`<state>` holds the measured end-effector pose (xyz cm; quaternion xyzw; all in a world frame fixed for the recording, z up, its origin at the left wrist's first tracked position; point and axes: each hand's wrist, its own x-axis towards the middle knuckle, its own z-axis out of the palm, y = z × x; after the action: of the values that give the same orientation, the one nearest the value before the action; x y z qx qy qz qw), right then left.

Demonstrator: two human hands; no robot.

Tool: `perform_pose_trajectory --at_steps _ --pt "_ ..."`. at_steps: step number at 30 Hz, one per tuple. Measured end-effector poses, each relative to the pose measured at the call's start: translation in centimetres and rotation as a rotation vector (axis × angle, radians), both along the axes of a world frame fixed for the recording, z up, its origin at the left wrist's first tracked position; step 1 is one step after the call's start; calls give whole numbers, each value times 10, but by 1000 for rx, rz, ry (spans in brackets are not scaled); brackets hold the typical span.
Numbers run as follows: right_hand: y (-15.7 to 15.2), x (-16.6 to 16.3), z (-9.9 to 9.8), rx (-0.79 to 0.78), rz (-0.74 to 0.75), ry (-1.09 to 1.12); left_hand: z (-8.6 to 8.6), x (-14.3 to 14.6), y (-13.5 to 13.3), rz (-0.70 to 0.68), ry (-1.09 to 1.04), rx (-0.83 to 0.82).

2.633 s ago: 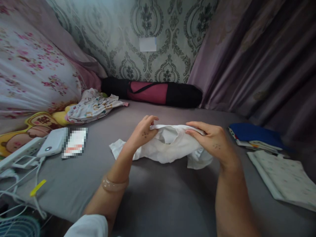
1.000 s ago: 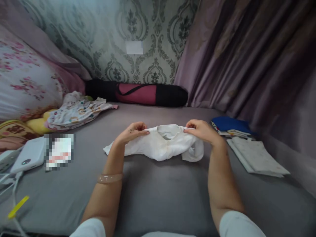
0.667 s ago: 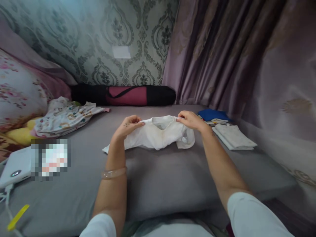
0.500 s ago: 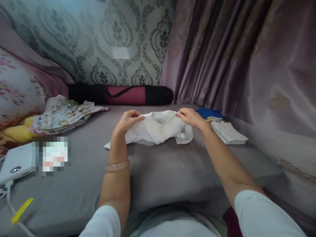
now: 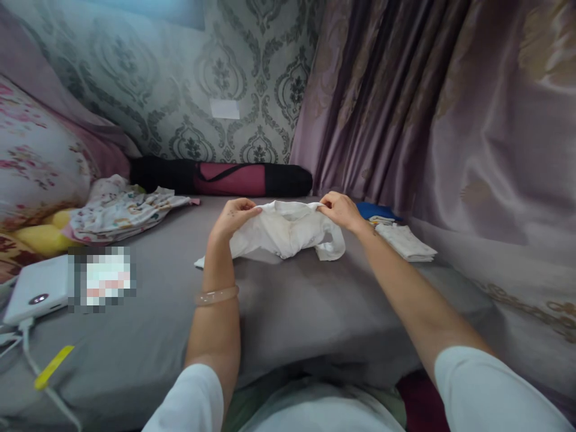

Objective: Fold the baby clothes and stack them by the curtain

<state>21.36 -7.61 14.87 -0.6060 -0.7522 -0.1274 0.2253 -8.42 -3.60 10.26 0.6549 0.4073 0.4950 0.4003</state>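
Observation:
A small white shirt (image 5: 285,231) hangs between my two hands above the grey bed sheet, its neckline at the top and its lower part bunched on the sheet. My left hand (image 5: 234,217) pinches one shoulder, fingers closed. The opposite shoulder is gripped by my right hand (image 5: 341,211), also closed. One sleeve droops below each hand. Just beyond my right wrist lie a folded white cloth (image 5: 405,242) and a folded blue garment (image 5: 378,211).
A black and maroon long bag (image 5: 231,179) lies along the wall. At left are a patterned garment (image 5: 130,213), a yellow plush item (image 5: 42,237), a floral pillow (image 5: 40,156) and a white power bank (image 5: 42,291) with a cable. Curtains (image 5: 382,108) hang at right.
The view has shifted slightly, so the surroundings sit a little differently in the frame. Both hands keep their hold on the shirt's shoulders; the shirt's shape has hardly altered.

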Motion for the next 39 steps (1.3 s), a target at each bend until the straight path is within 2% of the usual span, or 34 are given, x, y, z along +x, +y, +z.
perform_pose_trajectory --at_steps 5,10,15,20,23,26,30,33,36,39 --pt "-1 -4 -1 -10 -70 63 -1 0 -1 2 12 -21" --pt "6 4 0 -41 -66 90 -2 0 -2 37 33 -55" --pt "17 19 4 -74 71 92 -3 1 -3 45 52 -55" --pt "29 30 7 -129 217 268 4 3 0 64 54 -15" --pt "42 32 12 -115 279 373 24 3 9 84 90 52" --pt "57 34 26 -48 283 472 58 -1 19 139 122 147" --pt "72 33 62 34 344 509 109 -8 25 211 199 253" --pt "70 28 92 121 377 486 139 -11 21 263 220 351" --pt "61 22 113 163 358 369 153 -12 15 270 217 376" --pt "54 20 122 143 367 269 151 -12 12 202 257 274"
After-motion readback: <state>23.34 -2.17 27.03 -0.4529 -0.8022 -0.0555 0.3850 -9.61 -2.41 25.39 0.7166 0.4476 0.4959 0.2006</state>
